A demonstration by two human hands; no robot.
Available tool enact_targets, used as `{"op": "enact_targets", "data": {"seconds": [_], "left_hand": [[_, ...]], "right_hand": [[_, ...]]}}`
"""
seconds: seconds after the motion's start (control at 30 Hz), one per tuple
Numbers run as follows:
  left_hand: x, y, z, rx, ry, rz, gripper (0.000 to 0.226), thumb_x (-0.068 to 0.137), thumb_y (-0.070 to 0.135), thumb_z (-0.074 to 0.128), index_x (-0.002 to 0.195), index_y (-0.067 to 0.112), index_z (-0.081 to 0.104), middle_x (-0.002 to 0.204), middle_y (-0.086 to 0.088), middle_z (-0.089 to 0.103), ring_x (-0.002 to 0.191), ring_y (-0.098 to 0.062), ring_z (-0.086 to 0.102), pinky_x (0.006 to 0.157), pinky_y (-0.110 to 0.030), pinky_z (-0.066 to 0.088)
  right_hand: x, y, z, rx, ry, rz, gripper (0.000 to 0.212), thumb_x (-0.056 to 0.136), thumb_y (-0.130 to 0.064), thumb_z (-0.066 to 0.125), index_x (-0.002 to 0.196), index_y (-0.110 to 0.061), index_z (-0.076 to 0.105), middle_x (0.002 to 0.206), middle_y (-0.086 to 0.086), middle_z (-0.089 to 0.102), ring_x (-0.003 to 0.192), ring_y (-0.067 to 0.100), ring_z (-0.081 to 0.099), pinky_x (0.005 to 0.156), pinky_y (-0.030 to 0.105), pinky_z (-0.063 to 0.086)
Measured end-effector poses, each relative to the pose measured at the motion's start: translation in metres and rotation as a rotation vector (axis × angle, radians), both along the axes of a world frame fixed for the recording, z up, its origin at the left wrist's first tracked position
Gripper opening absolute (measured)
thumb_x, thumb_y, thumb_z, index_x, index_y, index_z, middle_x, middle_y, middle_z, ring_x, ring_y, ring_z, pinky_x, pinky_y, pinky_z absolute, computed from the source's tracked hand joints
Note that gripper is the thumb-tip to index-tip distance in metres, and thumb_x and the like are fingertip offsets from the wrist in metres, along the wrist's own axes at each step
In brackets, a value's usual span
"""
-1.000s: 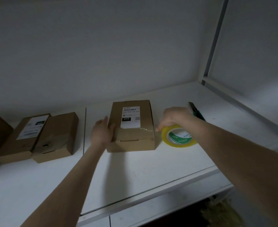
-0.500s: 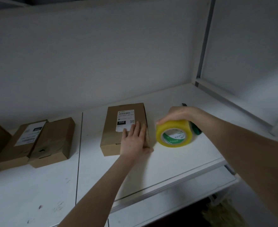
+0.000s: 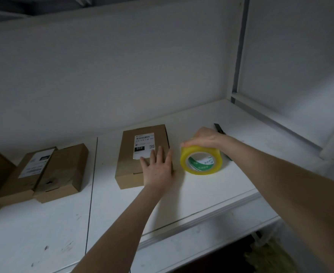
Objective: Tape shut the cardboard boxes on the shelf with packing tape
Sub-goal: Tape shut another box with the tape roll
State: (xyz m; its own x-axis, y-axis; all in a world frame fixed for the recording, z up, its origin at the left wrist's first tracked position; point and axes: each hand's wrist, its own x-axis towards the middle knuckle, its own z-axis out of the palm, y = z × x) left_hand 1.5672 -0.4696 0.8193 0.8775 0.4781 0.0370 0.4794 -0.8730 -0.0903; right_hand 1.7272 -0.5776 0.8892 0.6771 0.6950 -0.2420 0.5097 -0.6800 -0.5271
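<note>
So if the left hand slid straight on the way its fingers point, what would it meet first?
The left hand lies flat on the box; sliding on, it would first cross the white label, then probably the back wall.

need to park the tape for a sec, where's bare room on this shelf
Bare shelf runs along the front edge, before the labelled box and tape roll, and at the back right, beyond the right hand. A gap lies between that box and the left boxes, which sit crowded together.
</note>
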Motion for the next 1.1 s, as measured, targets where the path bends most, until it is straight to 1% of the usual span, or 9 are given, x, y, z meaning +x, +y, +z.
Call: {"op": "enact_targets", "data": {"seconds": [0.17,0.37,0.57,0.7,0.77,0.83,0.9,0.97,1.1], "left_hand": [[0.004,0.006,0.001,0.023,0.016,-0.031,0.069,0.098,0.046,0.036,0.152,0.028,-0.003,0.16,-0.008,0.0,0.147,-0.033,0.003,0.114,-0.061,0.009],[0.004,0.027,0.003,0.007,0.013,-0.021,0.068,0.098,0.045,0.035,0.152,0.031,-0.005,0.16,-0.006,-0.001,0.146,-0.033,0.004,0.115,-0.058,0.011],[0.008,0.029,0.001,-0.002,0.034,-0.027,0.065,0.099,0.044,0.035,0.151,0.033,-0.003,0.16,-0.009,-0.002,0.146,-0.035,0.002,0.114,-0.06,0.009],[0.011,0.029,0.006,-0.021,0.059,-0.017,0.068,0.098,0.045,0.038,0.151,0.033,-0.003,0.159,-0.012,0.0,0.146,-0.036,0.003,0.113,-0.061,0.011],[0.017,0.025,0.009,-0.048,0.074,0.006,0.074,0.096,0.048,0.041,0.152,0.029,-0.004,0.159,-0.013,0.0,0.146,-0.035,0.002,0.112,-0.062,0.011],[0.024,0.02,0.012,-0.09,0.032,0.013,0.082,0.093,0.053,0.044,0.152,0.024,-0.005,0.159,-0.013,0.001,0.147,-0.031,0.001,0.113,-0.06,0.01],[0.034,0.014,0.014,-0.123,-0.048,-0.051,0.088,0.09,0.053,0.05,0.152,0.02,-0.004,0.16,-0.011,0.004,0.148,-0.026,0.002,0.116,-0.055,0.009],[0.045,0.005,0.019,-0.186,-0.148,-0.137,0.092,0.088,0.052,0.055,0.153,0.019,-0.001,0.159,-0.009,0.011,0.146,-0.025,0.013,0.117,-0.049,0.017],[0.067,-0.01,0.027,-0.331,-0.244,-0.258,0.087,0.088,0.048,0.059,0.153,0.021,0.008,0.152,-0.007,0.032,0.128,-0.03,0.045,0.106,-0.047,0.035]], "right_hand": [[0.006,0.01,0.007,-0.051,-0.092,0.003,0.052,0.071,-0.071,0.066,0.073,-0.02,0.058,0.077,0.001,0.062,0.071,0.016,0.058,0.057,0.026,0.039],[0.013,0.01,0.009,-0.172,-0.243,0.01,0.052,0.071,-0.069,0.065,0.075,-0.019,0.054,0.08,0.001,0.061,0.071,0.017,0.055,0.06,0.027,0.04],[0.018,0.012,0.007,-0.156,-0.193,0.016,0.053,0.076,-0.069,0.062,0.07,-0.018,0.051,0.076,0.001,0.057,0.068,0.017,0.054,0.059,0.028,0.039],[0.021,0.011,0.005,-0.126,-0.163,-0.002,0.051,0.08,-0.066,0.059,0.071,-0.016,0.055,0.075,0.002,0.057,0.069,0.017,0.054,0.065,0.029,0.041],[0.024,0.008,0.004,-0.083,-0.118,-0.008,0.052,0.082,-0.066,0.057,0.075,-0.014,0.06,0.081,0.003,0.062,0.077,0.02,0.059,0.074,0.031,0.047],[0.031,0.004,0.004,0.022,-0.041,-0.052,0.049,0.087,-0.061,0.055,0.089,-0.014,0.068,0.093,0.006,0.066,0.091,0.026,0.063,0.085,0.035,0.049],[0.042,-0.004,0.004,0.16,0.019,-0.146,0.039,0.094,-0.047,0.053,0.096,-0.013,0.073,0.1,0.007,0.069,0.097,0.026,0.063,0.089,0.035,0.049],[0.056,-0.015,0.001,0.223,-0.008,-0.271,0.03,0.098,-0.033,0.051,0.093,-0.012,0.072,0.104,0.009,0.071,0.099,0.026,0.064,0.089,0.033,0.049],[0.075,-0.046,-0.022,0.027,-0.136,-0.454,0.021,0.096,-0.025,0.05,0.099,-0.008,0.063,0.117,0.017,0.063,0.107,0.033,0.06,0.085,0.033,0.046]]}}
